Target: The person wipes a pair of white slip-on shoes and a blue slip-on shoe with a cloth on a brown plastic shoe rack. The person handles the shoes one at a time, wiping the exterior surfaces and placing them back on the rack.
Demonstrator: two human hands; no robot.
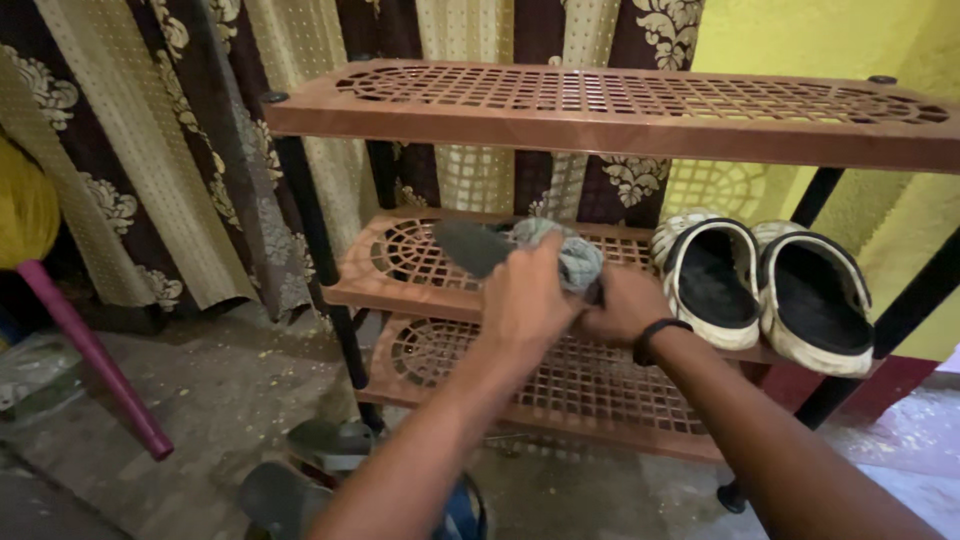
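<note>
Concrete floor point(230, 390) lies below, sandals point(320, 470) nearest. Left hand point(525, 300) and right hand point(625, 305) both clutch a grey cloth point(570, 255) against a dark sandal point(470, 245) over the brown rack's point(420, 290) middle shelf. Soft, light cloth probably bunches anywhere; beyond, white clogs point(760, 285) and curtains point(180, 130).

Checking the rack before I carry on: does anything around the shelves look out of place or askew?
Mostly tidy: the white clogs sit paired on the middle shelf. But dark sandals lie loose on the floor by the rack's leg, one overlapping the other, off the shelves.
</note>
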